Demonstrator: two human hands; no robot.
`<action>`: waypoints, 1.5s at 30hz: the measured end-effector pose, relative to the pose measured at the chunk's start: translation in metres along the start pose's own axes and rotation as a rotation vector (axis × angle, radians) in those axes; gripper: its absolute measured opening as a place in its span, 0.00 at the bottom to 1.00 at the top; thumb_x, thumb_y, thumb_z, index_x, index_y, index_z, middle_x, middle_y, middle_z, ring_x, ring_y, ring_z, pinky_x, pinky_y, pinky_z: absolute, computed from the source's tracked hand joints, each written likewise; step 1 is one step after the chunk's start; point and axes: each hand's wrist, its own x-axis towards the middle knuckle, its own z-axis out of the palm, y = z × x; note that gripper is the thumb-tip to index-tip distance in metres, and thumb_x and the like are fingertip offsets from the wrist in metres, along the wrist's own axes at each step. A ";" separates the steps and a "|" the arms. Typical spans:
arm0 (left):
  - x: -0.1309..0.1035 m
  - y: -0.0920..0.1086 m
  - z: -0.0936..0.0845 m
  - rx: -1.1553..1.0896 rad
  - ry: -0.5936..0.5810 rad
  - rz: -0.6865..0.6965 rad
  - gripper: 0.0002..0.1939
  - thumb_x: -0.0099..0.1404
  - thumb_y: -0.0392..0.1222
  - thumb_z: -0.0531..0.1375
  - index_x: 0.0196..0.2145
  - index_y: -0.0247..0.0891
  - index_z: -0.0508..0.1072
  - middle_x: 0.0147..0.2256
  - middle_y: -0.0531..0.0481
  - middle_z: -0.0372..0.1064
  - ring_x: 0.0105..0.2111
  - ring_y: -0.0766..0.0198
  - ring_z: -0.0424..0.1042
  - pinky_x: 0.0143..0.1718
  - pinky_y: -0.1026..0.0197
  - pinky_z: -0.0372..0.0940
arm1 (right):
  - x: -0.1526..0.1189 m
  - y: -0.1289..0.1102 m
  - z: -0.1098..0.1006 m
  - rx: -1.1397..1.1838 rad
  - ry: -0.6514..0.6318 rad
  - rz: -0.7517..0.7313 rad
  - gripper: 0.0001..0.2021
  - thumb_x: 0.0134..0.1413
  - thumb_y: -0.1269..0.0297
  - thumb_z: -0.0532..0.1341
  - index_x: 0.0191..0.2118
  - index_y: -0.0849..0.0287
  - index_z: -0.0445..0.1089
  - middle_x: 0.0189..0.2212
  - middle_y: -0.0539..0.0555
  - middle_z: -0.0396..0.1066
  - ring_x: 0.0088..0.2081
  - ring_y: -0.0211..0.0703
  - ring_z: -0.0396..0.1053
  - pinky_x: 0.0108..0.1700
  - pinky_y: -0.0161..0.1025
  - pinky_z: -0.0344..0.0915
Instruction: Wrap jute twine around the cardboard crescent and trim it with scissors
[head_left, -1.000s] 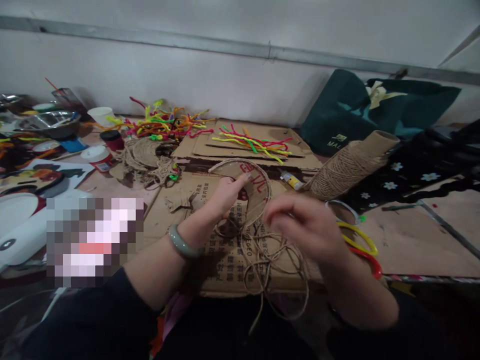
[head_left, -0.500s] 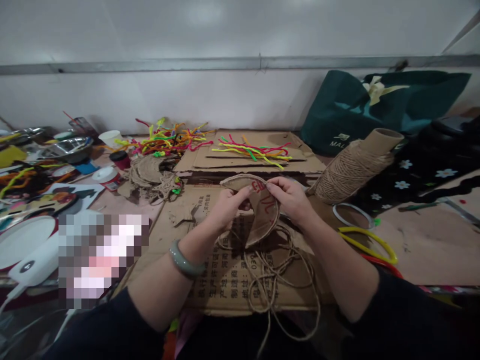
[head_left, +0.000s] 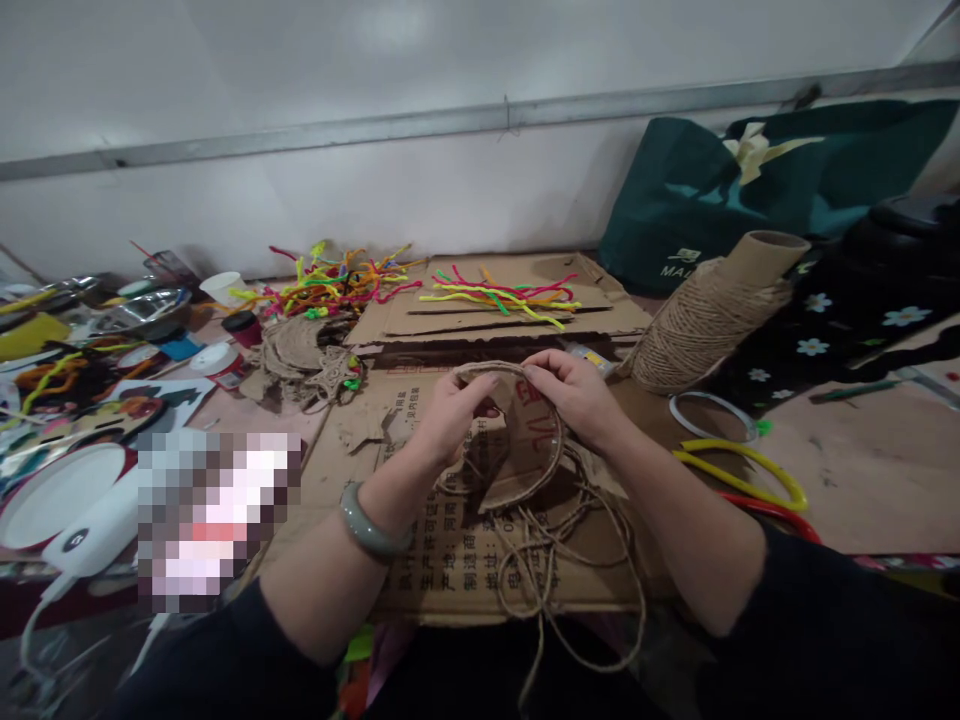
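1. At mid-frame, above the flat cardboard (head_left: 315, 500): cardboard crescent (head_left: 529, 440), twine along its rim.
2. Left hand (head_left: 448, 415) grips its 11 o'clock side; right hand (head_left: 577, 392) pinches the rim near 12–1.
3. Change: right hand up from about 4 o'clock a second ago. Probably pressing twine onto the edge.
4. Loose twine (head_left: 551, 545) at 5 o'clock; twine spool (head_left: 701, 330) at 2.

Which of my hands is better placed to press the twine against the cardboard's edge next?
Probably your right hand: its fingertips are already at the twine along the outer edge. Your left hand grips the cardboard piece, thumb on top, so it seems better suited to steadying.
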 end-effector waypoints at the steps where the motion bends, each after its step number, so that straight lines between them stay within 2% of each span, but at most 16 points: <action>1: 0.000 0.000 0.000 -0.013 0.009 -0.001 0.13 0.47 0.45 0.67 0.28 0.33 0.76 0.25 0.51 0.73 0.23 0.70 0.67 0.25 0.66 0.63 | 0.000 0.000 0.000 -0.001 0.011 0.001 0.12 0.44 0.54 0.62 0.28 0.58 0.70 0.23 0.49 0.67 0.25 0.36 0.60 0.27 0.36 0.58; 7: 0.003 0.001 -0.003 -0.103 0.086 0.051 0.14 0.46 0.45 0.69 0.28 0.35 0.73 0.21 0.55 0.71 0.20 0.72 0.68 0.24 0.68 0.64 | 0.002 0.004 0.000 0.006 0.057 0.013 0.12 0.43 0.53 0.60 0.29 0.58 0.69 0.23 0.48 0.67 0.25 0.36 0.60 0.28 0.36 0.58; 14: 0.007 0.003 -0.005 -0.157 0.161 0.086 0.15 0.44 0.44 0.70 0.26 0.37 0.70 0.20 0.56 0.72 0.21 0.69 0.73 0.23 0.69 0.63 | 0.005 0.007 0.000 0.010 0.083 0.020 0.13 0.43 0.53 0.60 0.29 0.58 0.67 0.22 0.48 0.67 0.24 0.35 0.60 0.27 0.36 0.57; 24: 0.005 0.002 -0.004 -0.093 0.113 0.041 0.14 0.45 0.45 0.69 0.27 0.36 0.71 0.21 0.55 0.71 0.21 0.69 0.71 0.24 0.68 0.62 | 0.002 0.005 -0.001 -0.025 0.031 -0.006 0.11 0.45 0.54 0.61 0.28 0.57 0.69 0.20 0.48 0.66 0.23 0.36 0.60 0.26 0.36 0.56; 37: 0.005 0.002 -0.004 -0.091 0.139 0.050 0.10 0.45 0.41 0.66 0.24 0.36 0.70 0.19 0.57 0.67 0.19 0.74 0.65 0.24 0.69 0.62 | -0.002 -0.004 0.003 -0.025 -0.013 0.035 0.11 0.42 0.55 0.61 0.27 0.58 0.68 0.21 0.48 0.65 0.24 0.36 0.59 0.27 0.37 0.57; 45: 0.007 0.001 -0.007 -0.103 0.150 0.070 0.13 0.48 0.47 0.66 0.22 0.37 0.69 0.19 0.55 0.68 0.20 0.71 0.67 0.24 0.67 0.62 | 0.000 0.000 0.003 -0.024 -0.001 0.039 0.10 0.43 0.56 0.61 0.26 0.57 0.68 0.21 0.48 0.66 0.24 0.36 0.59 0.25 0.35 0.56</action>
